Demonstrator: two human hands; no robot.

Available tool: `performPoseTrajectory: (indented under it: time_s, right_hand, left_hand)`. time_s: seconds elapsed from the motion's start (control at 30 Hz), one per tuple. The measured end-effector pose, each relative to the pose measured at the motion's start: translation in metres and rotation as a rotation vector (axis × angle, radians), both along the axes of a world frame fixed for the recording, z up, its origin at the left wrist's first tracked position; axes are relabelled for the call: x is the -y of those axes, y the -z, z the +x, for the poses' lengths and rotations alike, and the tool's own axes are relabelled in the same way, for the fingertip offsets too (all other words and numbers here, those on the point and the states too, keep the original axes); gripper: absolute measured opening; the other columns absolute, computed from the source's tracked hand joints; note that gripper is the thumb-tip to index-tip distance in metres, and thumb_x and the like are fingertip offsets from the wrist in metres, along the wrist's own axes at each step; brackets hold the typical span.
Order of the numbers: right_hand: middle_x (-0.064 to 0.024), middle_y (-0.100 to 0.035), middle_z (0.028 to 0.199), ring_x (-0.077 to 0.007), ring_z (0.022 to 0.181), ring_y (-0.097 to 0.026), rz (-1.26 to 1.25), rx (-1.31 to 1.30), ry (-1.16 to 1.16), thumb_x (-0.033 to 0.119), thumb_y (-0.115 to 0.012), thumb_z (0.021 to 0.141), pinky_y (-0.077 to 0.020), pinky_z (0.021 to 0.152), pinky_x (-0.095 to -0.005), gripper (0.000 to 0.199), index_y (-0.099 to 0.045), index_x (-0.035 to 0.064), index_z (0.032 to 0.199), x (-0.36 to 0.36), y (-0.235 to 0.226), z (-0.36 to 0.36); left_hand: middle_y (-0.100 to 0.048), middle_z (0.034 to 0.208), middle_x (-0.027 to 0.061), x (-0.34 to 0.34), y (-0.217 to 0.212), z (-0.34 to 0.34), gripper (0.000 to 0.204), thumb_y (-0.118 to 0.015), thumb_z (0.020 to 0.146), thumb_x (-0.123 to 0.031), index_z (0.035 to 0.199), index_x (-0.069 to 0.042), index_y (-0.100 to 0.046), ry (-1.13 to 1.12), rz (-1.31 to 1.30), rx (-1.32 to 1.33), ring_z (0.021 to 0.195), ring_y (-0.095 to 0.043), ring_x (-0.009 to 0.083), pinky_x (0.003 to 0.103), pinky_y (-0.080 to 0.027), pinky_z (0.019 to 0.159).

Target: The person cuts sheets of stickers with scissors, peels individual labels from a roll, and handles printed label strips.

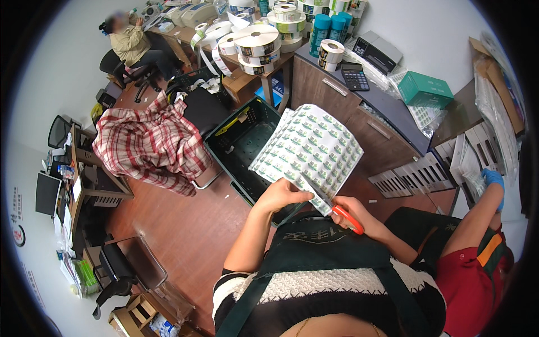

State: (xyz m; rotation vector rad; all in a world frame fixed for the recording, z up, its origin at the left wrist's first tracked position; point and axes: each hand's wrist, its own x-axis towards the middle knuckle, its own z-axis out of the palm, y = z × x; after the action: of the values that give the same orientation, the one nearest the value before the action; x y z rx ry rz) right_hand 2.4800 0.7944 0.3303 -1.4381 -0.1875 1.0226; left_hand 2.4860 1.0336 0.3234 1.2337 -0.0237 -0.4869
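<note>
My left hand [281, 195] is closed on the near edge of several overlapping white sheets of labels [315, 143], its thumb lying on top. The sheets carry rows of small green and grey printed labels and fan out ahead of me. In my right hand [359, 209] is a pair of scissors [348, 219] with red handles. Their blades lie across the near edge of the sheets, close to my left thumb; whether they are parted there I cannot tell. Beneath the sheets stands a dark green plastic crate [222, 147], partly hidden by them.
A chair draped with a plaid shirt [151, 140] stands left of the crate. Ahead, a dark cabinet [323, 84] holds a calculator [354, 76] and a green box [425, 89]. Label rolls [257, 38] crowd the desk. On the right works another person's blue-gloved hand [494, 178].
</note>
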Motion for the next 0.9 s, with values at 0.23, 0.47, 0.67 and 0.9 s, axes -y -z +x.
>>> performPoseTrajectory:
  time_s: [0.23, 0.47, 0.67, 0.9]
  right_hand:
    - [-0.0034, -0.053, 0.066, -0.0061, 0.06, -0.044, -0.138, 0.389, -0.02, 0.03, -0.075, 0.068, -0.04, 0.054, -0.023, 0.043, -0.053, -0.0031, 0.084, 0.006, 0.008, 0.006]
    - [-0.0045, -0.053, 0.064, -0.0067, 0.06, -0.045, -0.157, 0.426, 0.039, 0.027, -0.077, 0.065, -0.0409, 0.054, -0.0254, 0.042, -0.054, -0.0028, 0.083, -0.008, -0.001, 0.008]
    - [-0.0032, -0.051, 0.064, -0.0071, 0.059, -0.044, -0.191, 0.44, -0.04, 0.03, -0.074, 0.068, -0.0396, 0.054, -0.0246, 0.044, -0.053, -0.0027, 0.088, -0.005, 0.005, 0.011]
    - [0.0034, -0.043, 0.062, -0.0045, 0.051, -0.039, 0.027, 0.066, -0.089, 0.042, -0.068, 0.073, -0.0321, 0.044, -0.0204, 0.047, -0.05, 0.0012, 0.086, -0.002, 0.008, 0.011]
  left_hand:
    - [-0.052, 0.107, 0.012, -0.011, 0.018, -0.011, 0.063, -0.065, 0.07, -0.028, 0.12, 0.002, -0.038, -0.441, -0.387, 0.177, 0.087, -0.054, 0.0226, 0.033, -0.045, 0.07]
    - [-0.05, 0.113, 0.0079, -0.006, 0.006, -0.01, 0.067, -0.074, 0.063, -0.022, 0.117, 0.002, -0.043, -0.528, -0.361, 0.242, 0.105, -0.046, 0.0175, 0.03, -0.039, 0.084]
    - [-0.053, 0.11, 0.0089, 0.001, 0.001, -0.007, 0.048, -0.064, 0.074, -0.004, 0.117, 0.003, -0.044, -0.658, -0.17, 0.253, 0.101, -0.05, 0.0179, 0.03, -0.038, 0.087]
    - [-0.056, 0.105, 0.0091, -0.007, -0.002, -0.003, 0.051, -0.068, 0.07, -0.002, 0.115, 0.003, -0.045, -0.474, -0.177, 0.228, 0.096, -0.054, 0.0186, 0.03, -0.044, 0.081]
